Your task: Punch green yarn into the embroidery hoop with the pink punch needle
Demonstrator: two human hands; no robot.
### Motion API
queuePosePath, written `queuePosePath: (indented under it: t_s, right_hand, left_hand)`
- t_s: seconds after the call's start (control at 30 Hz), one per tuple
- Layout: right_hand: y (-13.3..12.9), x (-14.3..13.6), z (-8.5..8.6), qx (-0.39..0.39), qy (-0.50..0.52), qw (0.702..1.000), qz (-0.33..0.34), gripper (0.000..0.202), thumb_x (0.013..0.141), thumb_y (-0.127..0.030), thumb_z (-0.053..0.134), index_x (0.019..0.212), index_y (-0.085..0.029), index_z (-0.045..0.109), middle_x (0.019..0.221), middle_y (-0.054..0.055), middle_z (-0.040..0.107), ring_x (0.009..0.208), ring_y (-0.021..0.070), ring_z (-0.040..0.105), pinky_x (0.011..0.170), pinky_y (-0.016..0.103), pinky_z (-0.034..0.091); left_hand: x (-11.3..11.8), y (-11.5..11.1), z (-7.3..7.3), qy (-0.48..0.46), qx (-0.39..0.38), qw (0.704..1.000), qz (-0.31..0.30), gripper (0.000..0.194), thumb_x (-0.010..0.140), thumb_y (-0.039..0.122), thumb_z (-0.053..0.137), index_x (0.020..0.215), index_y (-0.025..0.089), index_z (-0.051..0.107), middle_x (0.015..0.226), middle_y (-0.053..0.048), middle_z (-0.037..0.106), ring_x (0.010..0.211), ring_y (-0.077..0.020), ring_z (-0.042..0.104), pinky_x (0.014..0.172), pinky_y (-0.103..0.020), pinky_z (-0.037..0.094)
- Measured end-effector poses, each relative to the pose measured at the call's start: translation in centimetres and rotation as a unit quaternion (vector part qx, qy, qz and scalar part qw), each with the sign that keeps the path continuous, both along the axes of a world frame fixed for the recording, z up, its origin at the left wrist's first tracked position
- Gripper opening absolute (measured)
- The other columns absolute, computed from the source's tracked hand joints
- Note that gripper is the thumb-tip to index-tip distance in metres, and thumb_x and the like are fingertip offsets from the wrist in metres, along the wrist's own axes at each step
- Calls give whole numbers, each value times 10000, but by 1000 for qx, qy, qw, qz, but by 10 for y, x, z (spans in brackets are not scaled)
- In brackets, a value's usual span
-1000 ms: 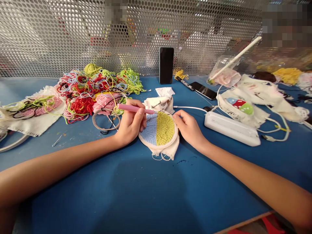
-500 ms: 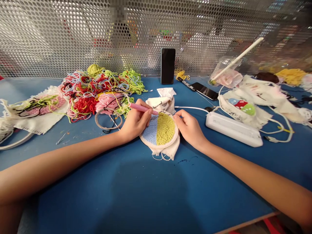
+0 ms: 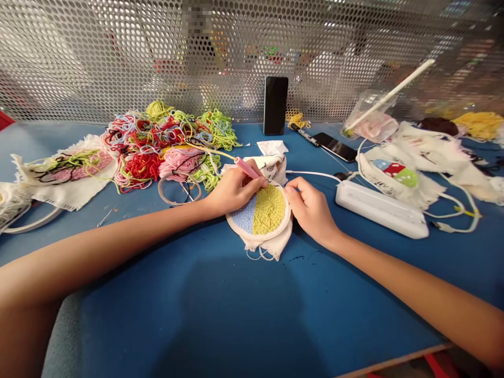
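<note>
My left hand (image 3: 237,189) is closed around a pink punch needle (image 3: 247,168), its tip near the top of the yellow-green loops. Pale yellow yarn runs from the tool's upper end toward the yarn pile. My right hand (image 3: 309,210) pinches the right rim of a round embroidery hoop (image 3: 258,237). White cloth stretched in the hoop carries a light blue looped half (image 3: 243,217) on the left and a yellow-green looped half (image 3: 271,210) on the right. Frayed cloth (image 3: 271,248) hangs below the rim. My left hand hides the hoop's upper left.
A tangled yarn pile (image 3: 149,142) lies back left, with a loose hoop (image 3: 179,190) before it. One phone (image 3: 275,105) stands upright; another (image 3: 334,147) lies flat near a marker (image 3: 304,135). A white lamp-like bar (image 3: 381,209) with cables and a colourful stitched piece (image 3: 394,172) are right.
My left hand has moved right and slightly up across the hoop, and the punch needle now stands steeper, at the yellow-green part's top. My right hand keeps its grip on the rim.
</note>
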State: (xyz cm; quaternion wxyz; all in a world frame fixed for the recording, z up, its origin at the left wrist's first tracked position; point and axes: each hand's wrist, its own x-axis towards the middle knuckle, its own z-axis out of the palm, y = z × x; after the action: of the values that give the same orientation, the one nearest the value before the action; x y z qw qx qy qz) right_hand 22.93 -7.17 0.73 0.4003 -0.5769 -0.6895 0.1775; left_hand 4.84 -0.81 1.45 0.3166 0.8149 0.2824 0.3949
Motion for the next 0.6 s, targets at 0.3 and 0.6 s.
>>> queuePosePath:
  t_s: [0.3, 0.6]
  right_hand:
    - [8, 4, -5, -53, 39, 998, 11, 199, 882, -347, 418, 767, -199, 484, 526, -44, 423, 464, 97, 394, 463, 244, 277]
    - [10, 5, -7, -60, 61, 996, 12, 207, 877, -366, 437, 768, -198, 490, 533, -46, 415, 467, 93, 386, 459, 242, 274]
  left_hand:
    - [-3, -5, -6, -103, -84, 991, 33, 182, 868, 303, 489, 791, 146, 538, 595, 24, 499, 466, -39, 437, 415, -168, 342]
    - [-4, -5, -8, -179, -120, 976, 43, 177, 872, 334, 477, 802, 179, 427, 553, 56, 491, 386, -32, 427, 349, -162, 326]
